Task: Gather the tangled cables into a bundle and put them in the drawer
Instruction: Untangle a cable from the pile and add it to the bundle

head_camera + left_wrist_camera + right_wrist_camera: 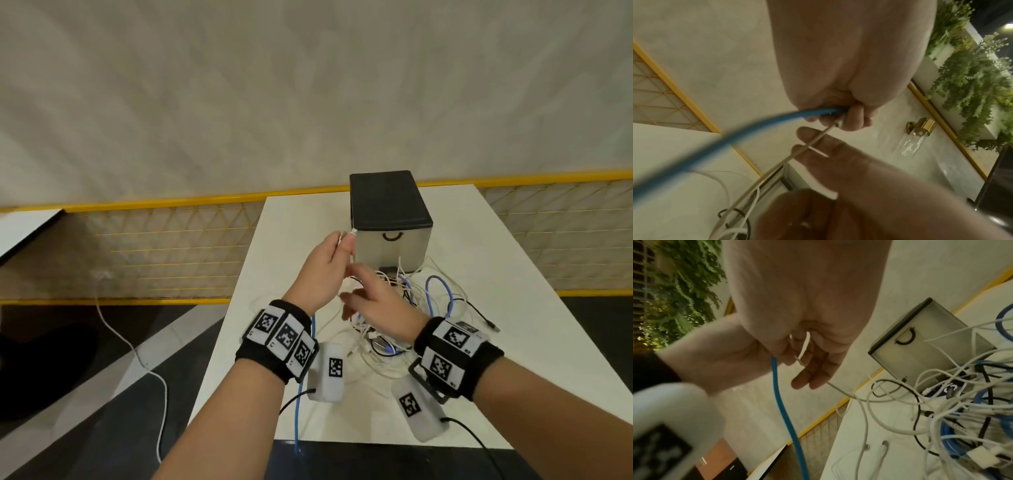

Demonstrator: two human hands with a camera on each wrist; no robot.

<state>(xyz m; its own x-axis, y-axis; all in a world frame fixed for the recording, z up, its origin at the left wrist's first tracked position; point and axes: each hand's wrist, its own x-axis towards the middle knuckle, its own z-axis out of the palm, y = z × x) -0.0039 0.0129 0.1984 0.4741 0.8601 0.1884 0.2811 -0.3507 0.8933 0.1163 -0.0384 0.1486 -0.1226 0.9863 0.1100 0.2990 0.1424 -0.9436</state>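
The left hand is raised above the worktop, its grip clamped on a blue cable and a thin white cable. The right hand is just beside it, fingers relaxed and apart, the white cable running across them. The tangled cables lie in front of the drawer (closed, black handle).

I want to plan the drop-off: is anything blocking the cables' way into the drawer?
Yes. The grey drawer front with the black curved handle is closed, and loops of the tangled white, blue and black cables lie against its base. Both hands are busy with cables.
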